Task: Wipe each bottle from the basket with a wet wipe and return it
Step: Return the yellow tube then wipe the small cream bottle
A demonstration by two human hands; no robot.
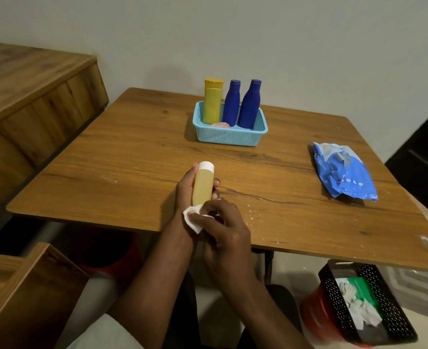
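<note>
Over the table (122, 157) edge, left hand (186, 188) grips the amber bottle with white cap (202, 185); right hand (223, 222) pinches a wet wipe (191, 217) round its base. Blue basket (229, 137) sits at twelve o'clock. A damp, slick bottle could slip floorward

Left hand (186, 188) gripping amber bottle (202, 188), right hand (224, 222) pinching wipe (192, 217)

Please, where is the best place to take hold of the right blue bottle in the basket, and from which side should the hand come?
Probably the narrow neck just under the cap of the right blue bottle, coming from above or from the right. It stands upright in the basket, whose wall hides its base, and the other blue bottle stands close on its left, so the lower body and left side look crowded.
</note>
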